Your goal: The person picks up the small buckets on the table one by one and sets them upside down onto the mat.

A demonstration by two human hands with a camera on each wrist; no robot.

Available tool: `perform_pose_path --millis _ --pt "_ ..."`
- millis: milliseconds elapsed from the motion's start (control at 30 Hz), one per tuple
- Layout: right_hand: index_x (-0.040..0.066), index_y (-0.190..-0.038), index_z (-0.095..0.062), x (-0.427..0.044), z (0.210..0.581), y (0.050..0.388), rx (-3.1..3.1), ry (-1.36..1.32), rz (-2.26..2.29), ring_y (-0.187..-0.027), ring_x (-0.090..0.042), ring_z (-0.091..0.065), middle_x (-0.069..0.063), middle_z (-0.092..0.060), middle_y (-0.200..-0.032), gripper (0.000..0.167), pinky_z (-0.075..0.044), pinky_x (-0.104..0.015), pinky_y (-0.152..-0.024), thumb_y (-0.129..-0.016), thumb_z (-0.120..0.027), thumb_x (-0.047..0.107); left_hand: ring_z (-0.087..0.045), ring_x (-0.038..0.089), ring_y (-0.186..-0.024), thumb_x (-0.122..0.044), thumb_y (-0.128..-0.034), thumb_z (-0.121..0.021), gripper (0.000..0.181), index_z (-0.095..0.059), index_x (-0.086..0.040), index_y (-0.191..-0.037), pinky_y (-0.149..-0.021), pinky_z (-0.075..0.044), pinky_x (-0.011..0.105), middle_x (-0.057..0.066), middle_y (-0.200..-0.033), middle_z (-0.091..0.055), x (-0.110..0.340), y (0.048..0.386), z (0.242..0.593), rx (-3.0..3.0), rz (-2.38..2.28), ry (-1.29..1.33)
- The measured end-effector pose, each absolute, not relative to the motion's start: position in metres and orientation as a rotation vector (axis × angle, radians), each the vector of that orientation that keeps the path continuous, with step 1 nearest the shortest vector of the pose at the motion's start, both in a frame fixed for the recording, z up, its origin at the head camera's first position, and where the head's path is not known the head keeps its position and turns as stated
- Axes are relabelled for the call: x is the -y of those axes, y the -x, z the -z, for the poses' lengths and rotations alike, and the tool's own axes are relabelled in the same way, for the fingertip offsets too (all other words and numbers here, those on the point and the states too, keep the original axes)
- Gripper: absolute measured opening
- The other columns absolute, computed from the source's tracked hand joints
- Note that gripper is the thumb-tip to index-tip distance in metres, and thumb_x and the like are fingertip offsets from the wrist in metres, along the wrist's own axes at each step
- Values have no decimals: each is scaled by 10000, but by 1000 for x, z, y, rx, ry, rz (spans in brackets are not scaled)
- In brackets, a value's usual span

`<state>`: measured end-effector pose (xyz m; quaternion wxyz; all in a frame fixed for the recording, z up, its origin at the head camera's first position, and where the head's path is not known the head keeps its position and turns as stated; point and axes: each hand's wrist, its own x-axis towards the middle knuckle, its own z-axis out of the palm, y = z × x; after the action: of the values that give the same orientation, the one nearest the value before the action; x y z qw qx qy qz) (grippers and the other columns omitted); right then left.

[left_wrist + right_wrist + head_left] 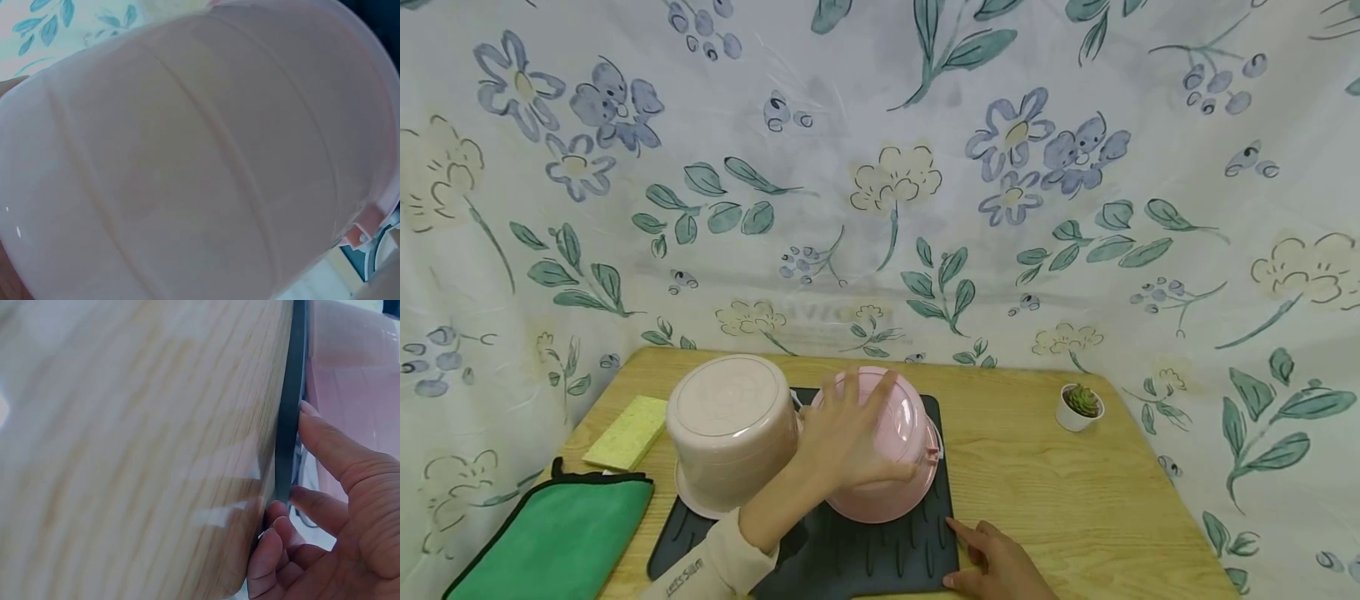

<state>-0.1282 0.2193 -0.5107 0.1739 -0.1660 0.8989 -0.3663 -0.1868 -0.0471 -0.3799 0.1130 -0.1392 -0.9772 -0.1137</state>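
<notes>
A pink plastic bucket (910, 408) stands upside down, tilted a little, on a dark ridged drying mat (880, 554). My left hand (842, 437) grips it near its base, the fingers spread over the bottom and the thumb along the side. Its ribbed pink wall (206, 150) fills most of the left wrist view. At the mat's right edge, my right hand (996, 562) rests with the thumb and index fingertips touching the edge. In the right wrist view its other fingers (265, 550) bend by the table. A cream-coloured bucket (730, 442) stands inverted on the mat's left part.
A yellow sponge (628, 433) lies at the left of the wooden table (1015, 442). Nearer is a green cloth (561, 525) with black trim. A small potted succulent (1081, 404) stands at the back right. A floral curtain (880, 192) hangs behind.
</notes>
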Motion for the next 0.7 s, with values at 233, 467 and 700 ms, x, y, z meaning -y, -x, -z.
perform_pose_path --millis 233,467,700 --pt "37 -1420 -540 -220 511 127 -2535 503 1089 -641 -41 -385 10 -438 -814 748 -341 -220 -553 -799 -822 344 -370 461 -1323 -869 -549 -653 1194 -299 -339 -1559 -795 -459 686 177 -1536 -305 43 203 380 2938 364 419" --pt "35 -1422 -537 -220 512 128 -2526 534 1113 -625 -24 -367 12 -432 -802 745 -340 -211 -550 -807 -818 345 -352 498 -1336 -901 -527 -633 1213 -302 -358 -1559 -788 -406 766 199 -1542 -319 36 212 383 2978 360 412" --pt "30 -1422 -535 -221 513 128 -2533 547 1098 -619 -19 -368 21 -435 -798 753 -347 -209 -551 -808 -814 366 -348 505 -1335 -886 -530 -656 1220 -270 -374 -1568 -794 -415 743 201 -1571 -285 28 222 384 3026 311 414"
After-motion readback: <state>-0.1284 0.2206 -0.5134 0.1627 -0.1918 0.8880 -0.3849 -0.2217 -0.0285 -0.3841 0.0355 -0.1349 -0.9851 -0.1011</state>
